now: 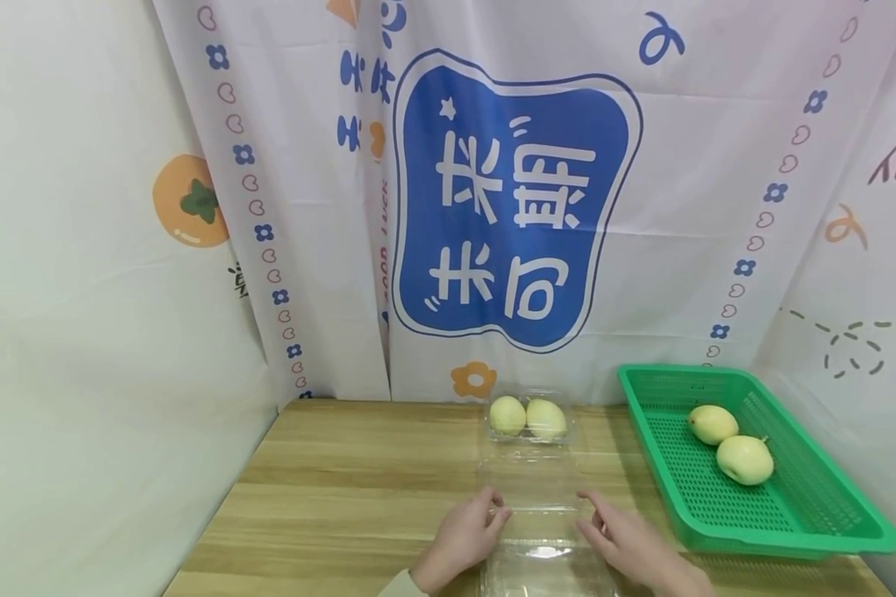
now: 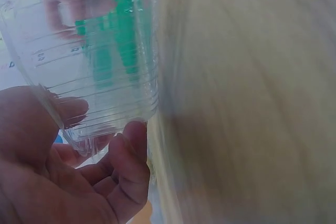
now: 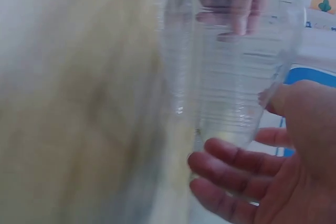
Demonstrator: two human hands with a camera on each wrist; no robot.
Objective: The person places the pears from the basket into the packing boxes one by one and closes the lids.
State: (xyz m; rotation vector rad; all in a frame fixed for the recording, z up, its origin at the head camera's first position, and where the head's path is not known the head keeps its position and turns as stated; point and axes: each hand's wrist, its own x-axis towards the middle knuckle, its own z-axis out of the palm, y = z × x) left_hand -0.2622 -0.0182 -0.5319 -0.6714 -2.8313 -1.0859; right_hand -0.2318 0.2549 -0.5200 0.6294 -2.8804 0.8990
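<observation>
A clear plastic box (image 1: 545, 572) lies at the table's front between the two hands. My left hand (image 1: 469, 531) grips its left side; in the left wrist view the thumb shows through the ribbed wall, with curled fingers outside. At the right side my right hand (image 1: 630, 543) holds the box, its thumb at the rim and loosely bent fingers against the outer wall in the right wrist view. Farther back, another clear box (image 1: 526, 438) contains two pale yellow-green pears (image 1: 546, 419). A clear flap (image 1: 530, 481) lies in front of that box, hard to make out.
On the right stands a green basket (image 1: 679, 518) with two more pears (image 1: 745, 461) in it. A printed cloth (image 1: 328, 249) hangs along the table's back edge, and white cloth walls flank both sides. The wooden tabletop (image 1: 328, 497) extends left of the boxes.
</observation>
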